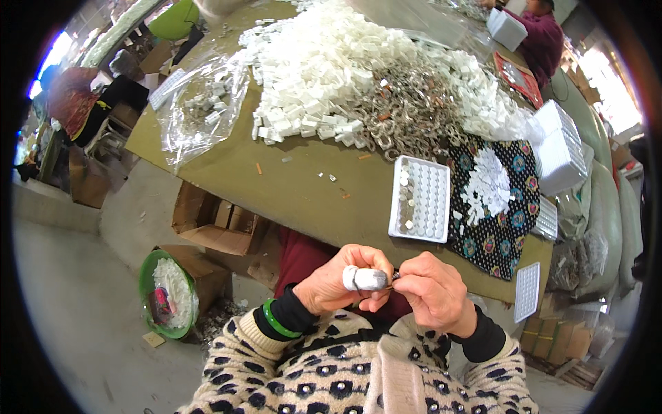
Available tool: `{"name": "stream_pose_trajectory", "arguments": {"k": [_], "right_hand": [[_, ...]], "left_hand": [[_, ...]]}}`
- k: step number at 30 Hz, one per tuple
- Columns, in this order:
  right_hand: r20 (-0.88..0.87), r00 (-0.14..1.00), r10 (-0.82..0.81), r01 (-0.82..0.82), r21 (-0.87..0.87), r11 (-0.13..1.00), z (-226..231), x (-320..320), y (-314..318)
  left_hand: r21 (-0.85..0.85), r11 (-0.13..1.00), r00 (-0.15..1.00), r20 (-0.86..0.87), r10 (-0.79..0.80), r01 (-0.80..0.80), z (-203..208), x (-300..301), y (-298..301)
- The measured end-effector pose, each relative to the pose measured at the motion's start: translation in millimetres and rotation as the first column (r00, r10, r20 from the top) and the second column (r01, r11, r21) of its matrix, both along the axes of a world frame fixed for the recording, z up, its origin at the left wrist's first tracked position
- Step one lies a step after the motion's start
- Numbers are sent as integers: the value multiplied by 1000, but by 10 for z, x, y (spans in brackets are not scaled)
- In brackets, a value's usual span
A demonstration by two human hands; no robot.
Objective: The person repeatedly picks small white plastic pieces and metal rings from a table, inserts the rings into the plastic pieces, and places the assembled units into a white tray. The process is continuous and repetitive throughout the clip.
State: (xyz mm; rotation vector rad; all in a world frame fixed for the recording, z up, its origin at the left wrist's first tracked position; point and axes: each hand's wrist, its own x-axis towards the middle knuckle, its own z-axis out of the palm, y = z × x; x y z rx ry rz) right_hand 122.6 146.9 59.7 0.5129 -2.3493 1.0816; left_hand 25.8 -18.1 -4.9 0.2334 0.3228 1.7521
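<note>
Above my lap, at the table's near edge, my two hands meet with fingertips pinched together. My left hand (pixel 348 274) has one digit wrapped in white tape (pixel 358 278) with a grey, dirty tip. My right hand (pixel 436 293) is closed, thumb against index finger. Between them shows a tiny dark piece (pixel 395 275) with a brownish bit, mostly hidden by the fingers. Just beyond my right hand lies a white tray (pixel 433 203) with rows of round pockets; its left columns hold small metal discs. A dark patterned cloth (pixel 493 252) beside it carries a heap of small white pieces (pixel 488 183).
A large pile of white plastic pieces (pixel 310 76) and a mound of small metal parts (pixel 400 114) cover the table's far side. A clear bag (pixel 203 114) lies left, stacked white trays (pixel 560 148) right. A cardboard box (pixel 214 224) and green basin (pixel 148 276) stand below. A person (pixel 541 41) sits far right.
</note>
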Motion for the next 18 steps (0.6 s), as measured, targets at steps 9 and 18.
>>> {"name": "stream_pose_trajectory", "arguments": {"k": [9,18], "right_hand": [[16,994,104,-103,-22,994,-10,-17,-21],[145,989,-15,37,-146,989,-31,1,6]], "left_hand": [[47,998,993,-113,-45,50,162,-65,-57],[372,249,-443,-814,-376,-894,106,-1535,-332]]}}
